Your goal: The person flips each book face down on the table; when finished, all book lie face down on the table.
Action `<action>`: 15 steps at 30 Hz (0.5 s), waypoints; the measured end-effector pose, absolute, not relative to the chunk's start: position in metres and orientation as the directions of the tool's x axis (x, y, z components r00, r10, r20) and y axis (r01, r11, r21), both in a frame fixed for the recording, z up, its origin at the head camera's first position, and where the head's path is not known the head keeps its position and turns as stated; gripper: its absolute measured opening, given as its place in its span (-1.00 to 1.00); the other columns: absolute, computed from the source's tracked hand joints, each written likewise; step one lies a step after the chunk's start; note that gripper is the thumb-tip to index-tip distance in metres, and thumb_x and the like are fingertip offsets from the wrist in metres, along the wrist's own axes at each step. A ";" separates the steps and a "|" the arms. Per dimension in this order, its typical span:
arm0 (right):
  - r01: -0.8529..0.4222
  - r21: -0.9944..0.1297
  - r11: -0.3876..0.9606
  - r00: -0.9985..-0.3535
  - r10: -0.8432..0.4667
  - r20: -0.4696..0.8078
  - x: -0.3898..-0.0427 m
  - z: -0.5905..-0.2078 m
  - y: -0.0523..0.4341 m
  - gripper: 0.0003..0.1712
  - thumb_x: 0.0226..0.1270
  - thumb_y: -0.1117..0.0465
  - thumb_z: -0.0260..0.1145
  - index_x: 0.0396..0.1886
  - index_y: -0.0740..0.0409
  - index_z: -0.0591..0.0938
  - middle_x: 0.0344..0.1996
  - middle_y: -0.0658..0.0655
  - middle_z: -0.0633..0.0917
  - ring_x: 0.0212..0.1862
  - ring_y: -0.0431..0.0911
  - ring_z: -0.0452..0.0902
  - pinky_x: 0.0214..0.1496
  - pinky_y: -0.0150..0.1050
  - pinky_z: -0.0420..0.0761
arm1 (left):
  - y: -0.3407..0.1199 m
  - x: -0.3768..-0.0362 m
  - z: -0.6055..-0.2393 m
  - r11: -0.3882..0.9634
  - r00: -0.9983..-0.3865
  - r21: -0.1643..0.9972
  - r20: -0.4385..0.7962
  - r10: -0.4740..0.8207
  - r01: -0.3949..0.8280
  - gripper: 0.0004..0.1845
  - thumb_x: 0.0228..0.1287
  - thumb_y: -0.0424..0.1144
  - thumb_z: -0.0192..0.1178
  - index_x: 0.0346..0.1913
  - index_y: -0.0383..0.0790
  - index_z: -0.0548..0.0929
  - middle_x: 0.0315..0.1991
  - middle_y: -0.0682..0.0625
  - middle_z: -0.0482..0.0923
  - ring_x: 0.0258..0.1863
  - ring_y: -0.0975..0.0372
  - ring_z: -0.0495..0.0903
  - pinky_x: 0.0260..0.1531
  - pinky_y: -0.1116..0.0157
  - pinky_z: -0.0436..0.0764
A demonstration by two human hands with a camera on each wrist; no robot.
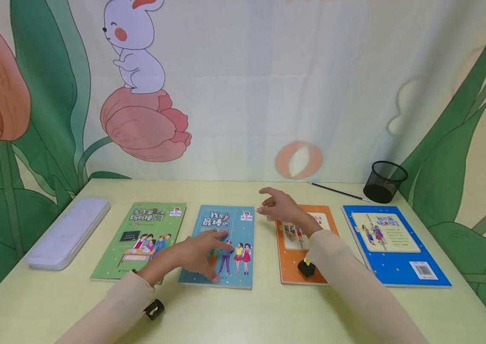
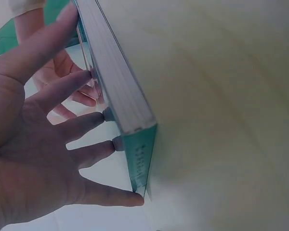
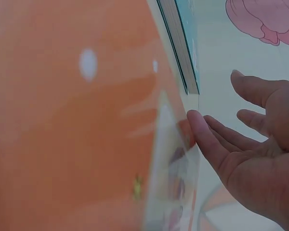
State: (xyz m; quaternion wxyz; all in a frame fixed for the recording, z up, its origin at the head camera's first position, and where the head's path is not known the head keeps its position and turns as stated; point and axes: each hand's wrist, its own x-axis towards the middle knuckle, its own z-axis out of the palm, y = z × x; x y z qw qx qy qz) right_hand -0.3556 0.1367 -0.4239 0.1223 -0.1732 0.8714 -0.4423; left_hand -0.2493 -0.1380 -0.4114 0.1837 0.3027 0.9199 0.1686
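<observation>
Four books lie in a row on the pale table (image 1: pixel 243 315): a green book (image 1: pixel 140 239), a teal book (image 1: pixel 232 224), an orange book (image 1: pixel 288 267) and a blue book (image 1: pixel 393 243). My left hand (image 1: pixel 200 253) lies flat with spread fingers (image 2: pixel 82 122) on the teal book's cover (image 2: pixel 118 91), fingertips touching it. My right hand (image 1: pixel 279 206) hovers open over the gap between the teal and orange books, at the orange book's far left corner (image 3: pixel 183 130); its fingers (image 3: pixel 207 139) are relaxed and hold nothing.
A white pencil case (image 1: pixel 68 231) lies at the far left. A black mesh pen cup (image 1: pixel 385 181) stands at the back right with a thin pencil (image 1: pixel 337 191) lying beside it. A cartoon backdrop hangs behind the table.
</observation>
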 end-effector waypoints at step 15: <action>-0.169 -0.815 0.555 -0.904 -0.416 -0.096 -0.355 -0.425 0.103 -0.19 0.41 0.20 0.33 0.55 0.18 0.18 0.37 0.44 0.42 0.38 0.25 0.42 0.23 0.02 0.61 | -0.137 -0.244 -0.407 0.781 -0.728 0.375 -0.308 0.613 0.499 0.05 -0.12 0.05 0.61 0.50 0.12 0.32 0.64 -0.09 -0.12 0.61 -0.15 -0.21 0.20 -0.60 0.01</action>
